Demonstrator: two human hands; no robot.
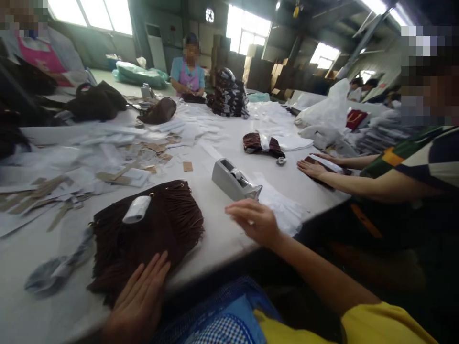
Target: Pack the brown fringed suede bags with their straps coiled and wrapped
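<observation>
A dark brown fringed bag (pixel 147 239) lies flat on the white table in front of me. A white wrapped roll (pixel 137 209) rests on its upper part, near a gold-coloured ring. My left hand (pixel 141 289) lies on the bag's lower edge, fingers stretched out flat. Just past the front end of the grey tape dispenser (pixel 229 180), my right hand (pixel 254 220) hovers near the table edge with its fingers extended. No held object can be made out in it. Left of the bag, a wrapped strap (pixel 59 270) trails over the table.
Paper and cardboard scraps (pixel 154 148) cover the table's left side. White tissue sheets (pixel 281 203) lie beyond the dispenser. A banded brown bundle (pixel 263 144) sits farther back. At right, a co-worker's hands (pixel 315 167) press on another brown piece. Stacked wrapped bags (pixel 229 93) stand at the back.
</observation>
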